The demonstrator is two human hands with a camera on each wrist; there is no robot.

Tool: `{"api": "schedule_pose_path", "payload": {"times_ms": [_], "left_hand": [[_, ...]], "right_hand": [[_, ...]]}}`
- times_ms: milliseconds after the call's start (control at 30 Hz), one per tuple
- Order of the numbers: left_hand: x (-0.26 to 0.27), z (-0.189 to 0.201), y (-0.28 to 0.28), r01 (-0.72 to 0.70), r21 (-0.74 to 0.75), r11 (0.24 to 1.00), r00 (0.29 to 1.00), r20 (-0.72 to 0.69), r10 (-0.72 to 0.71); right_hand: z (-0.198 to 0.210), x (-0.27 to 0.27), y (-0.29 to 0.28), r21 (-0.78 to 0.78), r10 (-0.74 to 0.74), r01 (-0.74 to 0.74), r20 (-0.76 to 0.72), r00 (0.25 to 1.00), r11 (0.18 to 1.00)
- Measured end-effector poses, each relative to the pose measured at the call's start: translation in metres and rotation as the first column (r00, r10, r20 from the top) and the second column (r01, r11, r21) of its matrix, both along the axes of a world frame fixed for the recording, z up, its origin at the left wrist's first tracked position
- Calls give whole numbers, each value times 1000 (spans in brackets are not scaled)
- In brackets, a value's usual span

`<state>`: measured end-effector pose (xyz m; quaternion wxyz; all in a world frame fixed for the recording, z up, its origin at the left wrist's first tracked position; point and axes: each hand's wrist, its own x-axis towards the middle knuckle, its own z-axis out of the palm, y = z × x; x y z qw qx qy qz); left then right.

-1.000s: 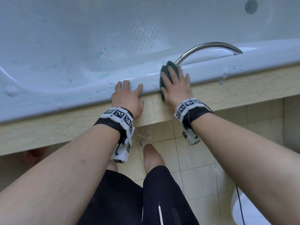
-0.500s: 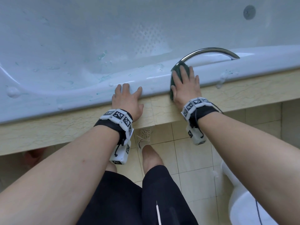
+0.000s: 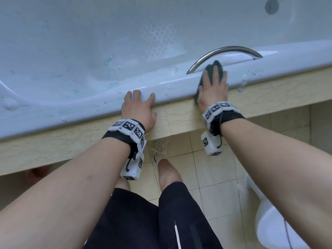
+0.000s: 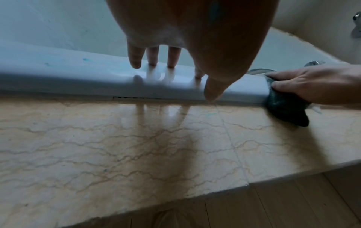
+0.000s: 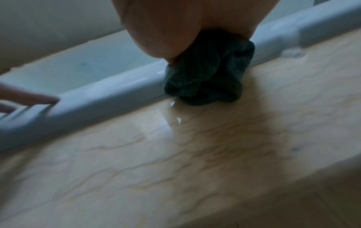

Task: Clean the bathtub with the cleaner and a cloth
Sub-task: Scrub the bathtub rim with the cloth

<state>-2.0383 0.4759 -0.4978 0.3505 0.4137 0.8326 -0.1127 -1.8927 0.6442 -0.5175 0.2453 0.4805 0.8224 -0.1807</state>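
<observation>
Wiping the pale blue glossy bathtub rim (image 3: 172,83), the right hand (image 3: 212,88) presses a dark green crumpled cloth (image 5: 207,77) flat-fingered at centre right, beside the curved chrome grab handle (image 3: 224,51). Left hand (image 3: 138,108) rests spread. Next, probably foam further right.

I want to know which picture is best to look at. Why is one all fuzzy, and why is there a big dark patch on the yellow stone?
Right wrist view: smeared by blur, so the cloth and tub rim look soft. Left wrist view: sharper, the left hand throws a dark shadow on the stone ledge, and its fingers mirror in the shiny rim. Head view: bright and clearest, edges bend.
</observation>
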Motion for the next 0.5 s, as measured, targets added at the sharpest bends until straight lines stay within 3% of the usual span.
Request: {"api": "schedule_pose_path", "payload": {"times_ms": [133,200,300,400,500], "left_hand": [[-2,2,1,7,-10,1000,1000,0,-7],[-1,1,2,12,0,1000,1000,-11,-12],[1,-2,0,10,-4,1000,1000,-8,-10],[1,-3,0,2,3,1000,1000,-6,-2],[2,-5,-1,1,11,1000,1000,-8,-1]], "right_hand": [[-2,-36,-52,-82,269,-277,-104,958,957],[-4,-37,-59,-95,319,-332,-134,938,938],[-3,-18,-33,-81,278,-290,-134,951,954],[-1,9,1,0,118,-118,-68,991,993],[-2,9,-3,31,83,-82,-10,997,996]]}}
